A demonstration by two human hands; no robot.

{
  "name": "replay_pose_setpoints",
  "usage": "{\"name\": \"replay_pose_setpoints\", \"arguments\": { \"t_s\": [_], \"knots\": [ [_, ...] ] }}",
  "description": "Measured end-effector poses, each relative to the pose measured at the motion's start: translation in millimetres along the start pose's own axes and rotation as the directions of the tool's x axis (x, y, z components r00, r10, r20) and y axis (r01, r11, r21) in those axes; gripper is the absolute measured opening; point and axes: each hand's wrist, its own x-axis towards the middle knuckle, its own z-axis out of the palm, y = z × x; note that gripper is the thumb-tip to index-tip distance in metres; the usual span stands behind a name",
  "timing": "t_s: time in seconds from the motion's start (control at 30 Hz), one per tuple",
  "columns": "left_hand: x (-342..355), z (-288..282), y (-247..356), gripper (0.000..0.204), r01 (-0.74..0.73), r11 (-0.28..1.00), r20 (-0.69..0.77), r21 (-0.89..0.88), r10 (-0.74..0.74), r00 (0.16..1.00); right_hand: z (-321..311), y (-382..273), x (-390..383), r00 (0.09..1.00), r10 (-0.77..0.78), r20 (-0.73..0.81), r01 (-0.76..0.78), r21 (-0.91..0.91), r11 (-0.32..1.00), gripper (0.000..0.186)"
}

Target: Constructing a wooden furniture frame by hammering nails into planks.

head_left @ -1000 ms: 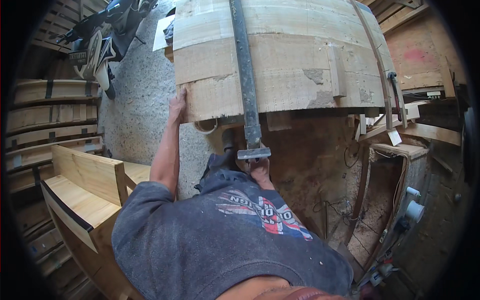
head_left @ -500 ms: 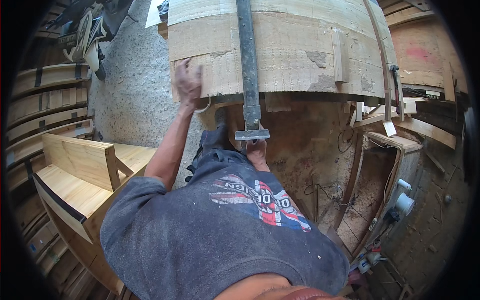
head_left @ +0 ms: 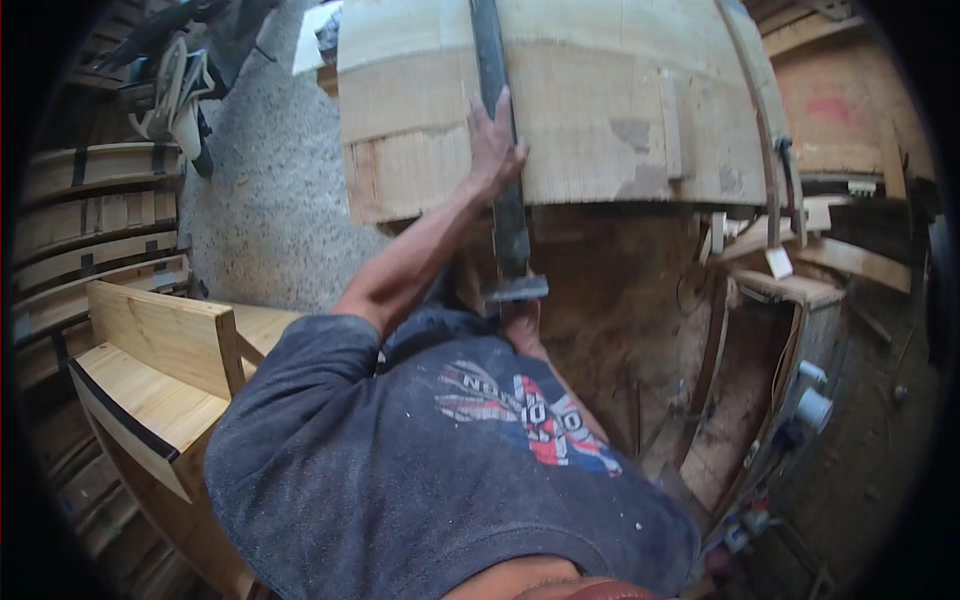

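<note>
A long dark metal bar clamp (head_left: 511, 228) lies across a pale wooden panel (head_left: 590, 115) and sticks out past its near edge toward my body. My left hand (head_left: 494, 150) rests on the clamp's bar over the panel, its fingers stretched and apart. At the clamp's near end, my right hand (head_left: 521, 326) is closed on the end piece, just below the flat crosspiece. That crosspiece hides most of the right fingers. A small wooden block (head_left: 675, 130) stands on the panel to the right.
A second, thinner clamp (head_left: 770, 190) crosses the panel's right side. To my left stands a wooden piece with an upright board (head_left: 165, 325), beside stacked slatted boards (head_left: 95, 210). A motorcycle (head_left: 180, 110) is at the far left. Wood offcuts (head_left: 850, 258) lie at right, near an open wooden box (head_left: 745, 370).
My left hand has moved right, from above the panel's left edge onto the clamp bar. The right hand stays at the clamp's near end.
</note>
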Motion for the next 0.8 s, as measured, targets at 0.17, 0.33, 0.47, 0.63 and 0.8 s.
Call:
{"name": "replay_pose_setpoints", "arguments": {
  "t_s": [0.17,0.33,0.47,0.63,0.8],
  "knots": [
    [19,5,17,0.089,0.014,0.995,-0.017,0.096,-0.012,1.0,-16,10,23,0.994,-0.019,0.106,0.015,0.042,0.999,0.045],
    [17,-5,31,0.09,0.119,0.993,0.08,-0.008,-0.118,0.99,-22,31,7,0.989,-0.09,0.114,0.114,-0.226,0.967,0.051],
    [5,5,18,0.094,0.166,0.984,0.081,0.066,-0.171,0.982,-16,6,8,0.999,-0.037,0.027,0.036,0.039,0.999,0.041],
    [2,5,32,0.092,0.115,0.992,0.081,0.046,-0.118,0.99,-21,-17,-1,0.995,0.088,-0.051,-0.083,0.097,0.992,0.041],
    [2,4,25,0.091,0.151,0.988,0.085,-0.025,-0.149,0.985,-32,8,-8,0.959,0.274,0.076,-0.284,0.215,0.934,0.046]
  ]
}}
